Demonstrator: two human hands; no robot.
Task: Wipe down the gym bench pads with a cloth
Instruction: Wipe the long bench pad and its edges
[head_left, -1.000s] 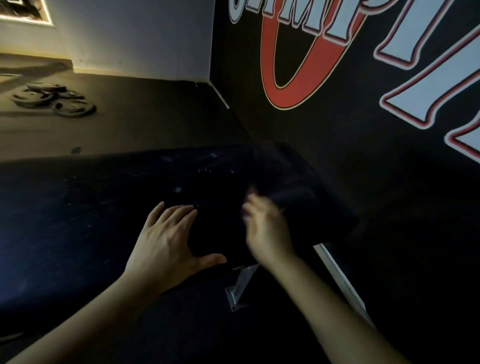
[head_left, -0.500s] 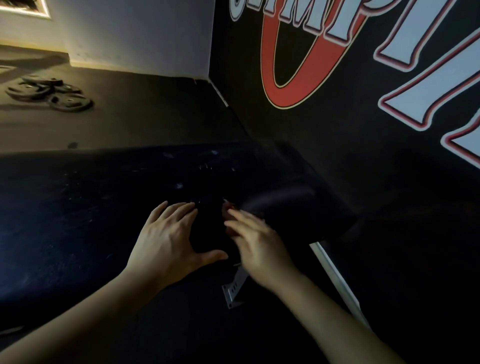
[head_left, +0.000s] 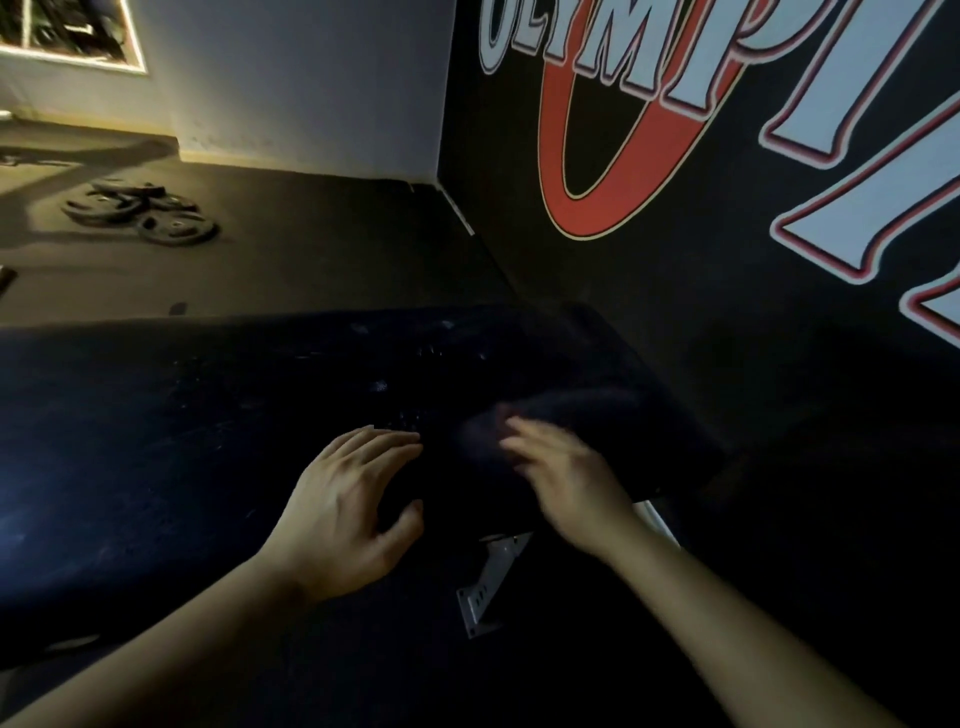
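A wide dark gym bench pad fills the middle of the view, dusty with pale specks. My left hand rests flat on it near the front edge, fingers spread. Just to the right, my right hand holds a dark cloth against the pad's right end. That hand and the cloth are blurred by motion, so the grip is hard to make out. The cloth nearly matches the pad in colour.
A black wall with large painted letters stands close on the right. Under the pad's right end a white metal bracket and frame bar show. Several weight plates lie on the dark floor at far left.
My right hand swept left with the cloth, then back right across the pad's end. My left hand stayed put, with its thumb drawn in slightly.
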